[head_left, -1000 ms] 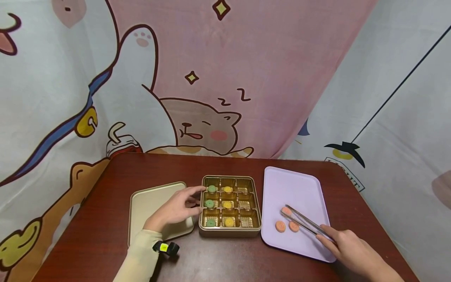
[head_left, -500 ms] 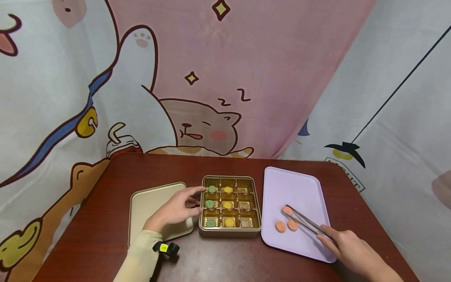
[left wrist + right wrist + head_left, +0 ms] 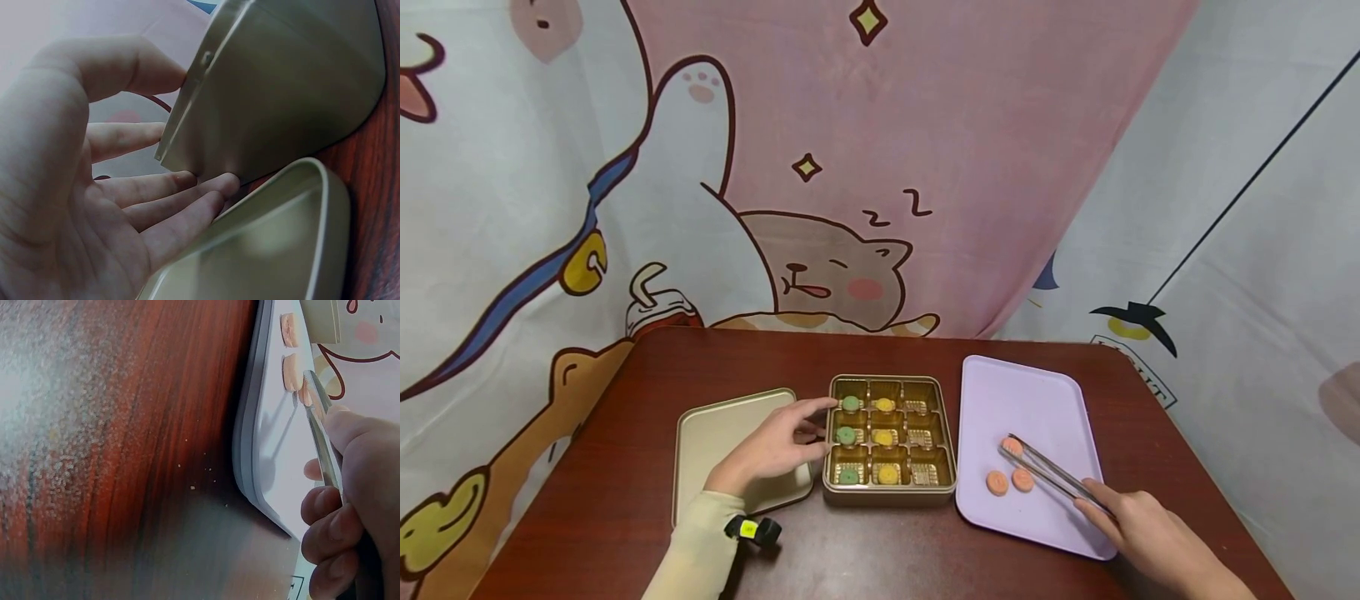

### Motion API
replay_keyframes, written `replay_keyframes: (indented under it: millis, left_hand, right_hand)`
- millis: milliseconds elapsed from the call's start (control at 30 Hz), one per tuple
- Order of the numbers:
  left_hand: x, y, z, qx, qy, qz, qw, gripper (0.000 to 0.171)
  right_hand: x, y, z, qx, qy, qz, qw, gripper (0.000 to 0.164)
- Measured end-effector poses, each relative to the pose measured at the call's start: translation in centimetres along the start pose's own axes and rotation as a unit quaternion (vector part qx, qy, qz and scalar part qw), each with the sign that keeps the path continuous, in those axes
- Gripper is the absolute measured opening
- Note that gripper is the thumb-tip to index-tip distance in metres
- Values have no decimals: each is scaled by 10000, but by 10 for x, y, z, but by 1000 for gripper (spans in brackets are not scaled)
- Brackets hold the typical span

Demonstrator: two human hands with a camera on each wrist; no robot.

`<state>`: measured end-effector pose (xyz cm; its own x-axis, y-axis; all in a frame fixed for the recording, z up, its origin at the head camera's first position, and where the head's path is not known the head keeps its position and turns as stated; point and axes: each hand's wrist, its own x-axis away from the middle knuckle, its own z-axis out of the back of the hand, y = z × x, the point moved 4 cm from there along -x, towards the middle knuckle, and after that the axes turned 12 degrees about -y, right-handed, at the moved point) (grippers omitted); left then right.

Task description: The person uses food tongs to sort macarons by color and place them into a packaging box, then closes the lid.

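My right hand [image 3: 1150, 533] grips metal tongs [image 3: 1078, 486] over the lilac tray [image 3: 1015, 387]. Their tips straddle the farthest orange cookie [image 3: 1012, 447]; two more orange cookies, one nearer me [image 3: 997, 482] and one by the tongs [image 3: 1022, 479], lie close by. My left hand [image 3: 767, 446] touches the left side of a gold tin [image 3: 891, 497], and the left wrist view has its thumb at the rim and fingers against the wall [image 3: 269, 100]. In the tin's divided insert, green cookies [image 3: 847, 435] fill the left column and yellow cookies [image 3: 883, 437] the middle one. Nothing sits in the right column.
A gold lid [image 3: 700, 458] lies inside-up left of the tin, partly under my left hand and forearm. The dark red wooden table [image 3: 880, 558] ends at a cartoon-printed curtain [image 3: 1000, 167]. Crumbs dot the table beside the tray in the right wrist view.
The tongs' tips have shifted slightly right, with the far orange cookie between them, and the cookie beside them has slid slightly left. My left hand has stayed at the tin.
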<state>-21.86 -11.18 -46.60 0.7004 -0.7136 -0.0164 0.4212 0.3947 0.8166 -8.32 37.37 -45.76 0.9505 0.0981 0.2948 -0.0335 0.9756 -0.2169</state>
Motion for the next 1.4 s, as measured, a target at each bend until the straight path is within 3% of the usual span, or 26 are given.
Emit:
replay_keyframes:
  millis: [200,400,700,1000,1267,1400]
  left_hand:
    - [0,0,0,3,-11,80,10000,66]
    - [1,-1,0,58,10,-51,10000,65]
    - [0,-1,0,45,31,-34,10000,66]
    - [1,0,0,-20,9,-63,10000,65]
    - [1,0,-1,-10,-6,59,10000,67]
    - [1,0,-1,-71,23,21,10000,67]
  right_hand:
    - [0,-4,3,-57,59,39,10000,55]
    - [-1,-9,7,-66,39,66,9999,56]
    - [-1,-22,14,85,443,376,9983,47]
    - [-4,-33,22,56,621,442,9971,51]
    - [-1,-47,25,327,1332,1000,9855,34]
    - [0,-54,26,345,1458,1181,9816,31]
